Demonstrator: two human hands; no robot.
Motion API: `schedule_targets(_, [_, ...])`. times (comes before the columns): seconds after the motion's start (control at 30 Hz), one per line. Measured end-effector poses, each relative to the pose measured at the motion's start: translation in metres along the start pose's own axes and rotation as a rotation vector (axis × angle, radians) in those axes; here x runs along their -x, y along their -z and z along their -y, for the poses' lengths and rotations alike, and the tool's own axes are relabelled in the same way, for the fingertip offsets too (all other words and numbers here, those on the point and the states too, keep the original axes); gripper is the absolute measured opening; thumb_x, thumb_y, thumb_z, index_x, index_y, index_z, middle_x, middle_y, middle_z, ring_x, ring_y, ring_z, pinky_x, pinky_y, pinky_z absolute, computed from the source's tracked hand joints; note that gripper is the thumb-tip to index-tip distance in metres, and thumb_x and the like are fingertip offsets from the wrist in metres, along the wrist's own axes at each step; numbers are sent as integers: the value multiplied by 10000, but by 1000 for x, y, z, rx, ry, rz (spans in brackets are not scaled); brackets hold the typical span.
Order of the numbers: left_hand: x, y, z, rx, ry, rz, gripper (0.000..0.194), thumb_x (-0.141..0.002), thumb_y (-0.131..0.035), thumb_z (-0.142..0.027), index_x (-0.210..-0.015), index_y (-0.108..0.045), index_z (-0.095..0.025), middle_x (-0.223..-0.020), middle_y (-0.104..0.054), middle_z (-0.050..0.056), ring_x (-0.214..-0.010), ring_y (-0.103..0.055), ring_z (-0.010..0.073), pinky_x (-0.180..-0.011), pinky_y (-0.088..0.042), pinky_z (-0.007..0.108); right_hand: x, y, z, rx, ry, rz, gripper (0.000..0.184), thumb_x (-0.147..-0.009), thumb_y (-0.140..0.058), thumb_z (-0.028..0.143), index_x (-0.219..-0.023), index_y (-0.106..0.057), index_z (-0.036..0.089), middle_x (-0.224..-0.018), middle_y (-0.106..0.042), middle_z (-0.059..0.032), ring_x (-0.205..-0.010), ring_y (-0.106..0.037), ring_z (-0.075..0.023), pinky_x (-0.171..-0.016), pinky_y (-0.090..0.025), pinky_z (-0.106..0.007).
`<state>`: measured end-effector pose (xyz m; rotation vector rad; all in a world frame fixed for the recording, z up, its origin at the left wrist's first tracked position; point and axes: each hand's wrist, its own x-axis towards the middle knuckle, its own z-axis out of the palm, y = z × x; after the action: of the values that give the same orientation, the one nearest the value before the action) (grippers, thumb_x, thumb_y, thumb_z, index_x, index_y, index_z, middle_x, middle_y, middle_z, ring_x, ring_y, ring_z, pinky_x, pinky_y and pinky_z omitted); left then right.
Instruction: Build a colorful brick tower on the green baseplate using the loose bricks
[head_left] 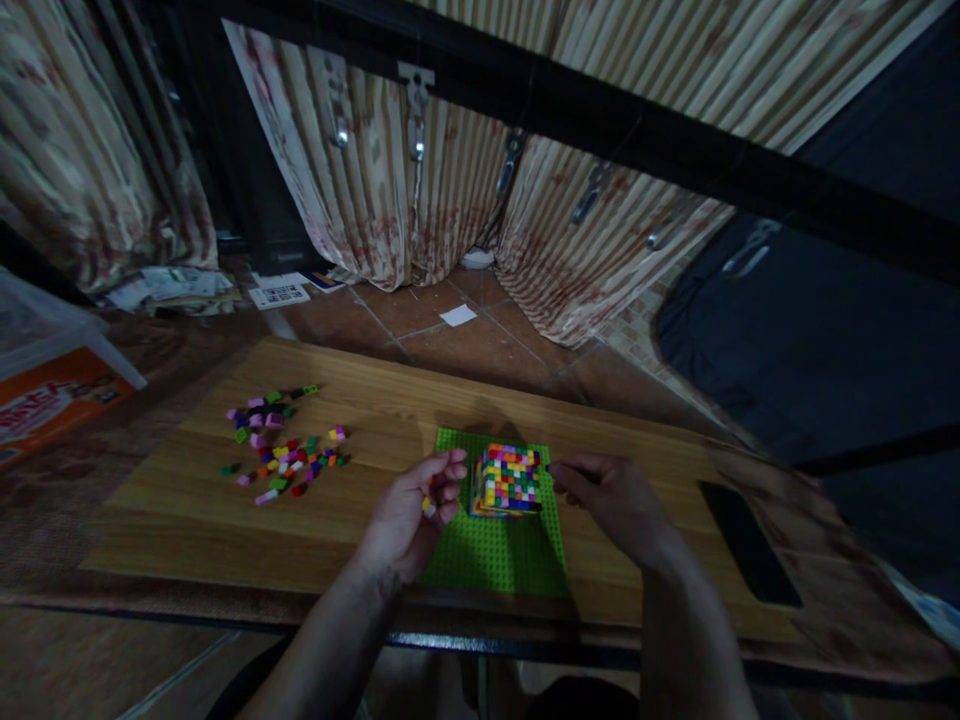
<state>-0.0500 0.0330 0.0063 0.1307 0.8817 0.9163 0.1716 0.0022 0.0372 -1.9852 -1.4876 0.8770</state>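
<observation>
A block built of many-coloured toy bricks [511,478] stands on a green baseplate [495,565], its top a patchwork of small bricks. To its left, my left hand [416,505] is turned partly palm up, the fingers curled around a few small bricks [428,506]; yellow and orange ones show, the others are hidden. At the block's right side, my right hand [607,495] pinches a small dark brick [552,468] between thumb and forefinger. Whether that brick touches the block, I cannot tell.
Loose bricks [285,458] lie scattered on the left of the wooden board [352,380]. A dark phone-like slab [750,545] lies at the right end. A plastic tub with an orange label [60,395] stands far left. A dark bar [637,120] crosses above, before striped curtains.
</observation>
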Motion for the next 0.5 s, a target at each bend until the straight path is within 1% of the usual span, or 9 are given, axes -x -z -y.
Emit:
schedule_targets(0.07, [0,0,0,1,-3,-2,128,-770,-608,-135,-854,-692,-89,-719,-588,16,-506,-460,32,-428,-362,142,-2,-3,-1,30,14,23,345,-808,-544,456,-697,-702,171,-629,-662,-16,-588,-589,-142,-551,-419,-246])
schedule_targets(0.17, [0,0,0,-16,-20,1,128,-744,-640,-157,-840,-694,-93,-719,-588,15,-507,-452,29,-434,-349,143,-5,-7,-3,70,29,30,352,-811,-539,459,-686,-699,171,-606,-655,-12,-564,-574,-141,-534,-399,-248])
schedule_targets(0.23, [0,0,2,-50,-40,25,145,-728,-657,-182,-839,-696,-98,-698,-576,5,-477,-409,18,-416,-304,143,-6,-9,-3,86,33,19,352,-806,-545,460,-674,-701,174,-599,-658,-14,-555,-572,-144,-526,-393,-251])
schedule_targets(0.37, [-1,0,10,-119,-75,114,165,-701,-674,-216,-821,-690,-105,-651,-541,-15,-427,-311,4,-390,-190,162,-6,-8,-1,72,60,2,350,-798,-557,454,-644,-708,179,-611,-679,-24,-548,-578,-149,-514,-400,-253])
schedule_targets(0.5, [-4,-1,21,-146,-62,162,166,-703,-664,-228,-807,-679,-100,-641,-517,-17,-423,-279,3,-392,-134,173,-5,-8,3,47,18,-29,324,-773,-594,449,-653,-726,179,-597,-676,-26,-527,-556,-136,-508,-397,-249])
